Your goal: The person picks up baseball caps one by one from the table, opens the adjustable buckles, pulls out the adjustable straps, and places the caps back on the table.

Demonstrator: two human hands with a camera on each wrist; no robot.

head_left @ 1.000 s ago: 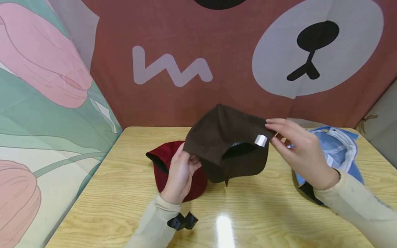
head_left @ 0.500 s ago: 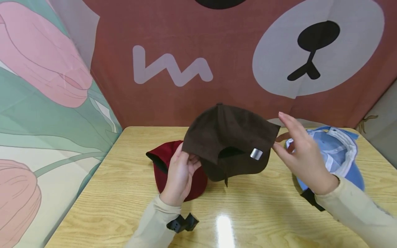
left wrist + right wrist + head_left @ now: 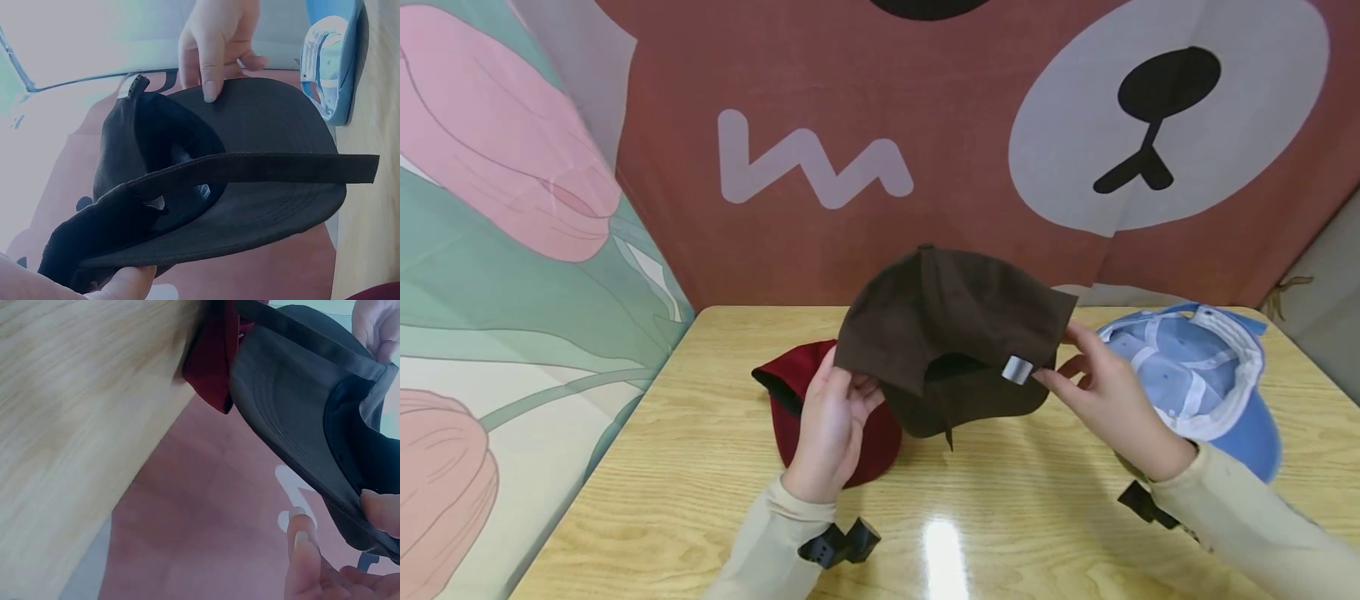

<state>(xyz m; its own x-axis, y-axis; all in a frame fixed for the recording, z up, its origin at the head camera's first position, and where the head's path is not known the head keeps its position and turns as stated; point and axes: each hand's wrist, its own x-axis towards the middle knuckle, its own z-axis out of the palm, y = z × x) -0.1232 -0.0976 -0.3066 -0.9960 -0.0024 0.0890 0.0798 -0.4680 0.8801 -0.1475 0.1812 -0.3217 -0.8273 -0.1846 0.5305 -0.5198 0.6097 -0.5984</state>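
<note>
Brown cap (image 3: 977, 300) is held above wooden table (image 3: 1022, 533), pinched at opposite sides by left hand (image 3: 831, 429) and right hand (image 3: 1120, 408), red cap (image 3: 878, 446) partly hidden behind, upturned blue cap (image 3: 1247, 442) partly overlapped by right hand

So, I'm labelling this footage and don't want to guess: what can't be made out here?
Head view: the middle of the red cap, hidden behind the left hand and brown cap.
Head view: the brown cap's front, hidden by its own back.
Left wrist view: what the pale patches inside the brown cap are; too small and dim.
Right wrist view: the left hand's remainder, cut off by the right edge.
</note>
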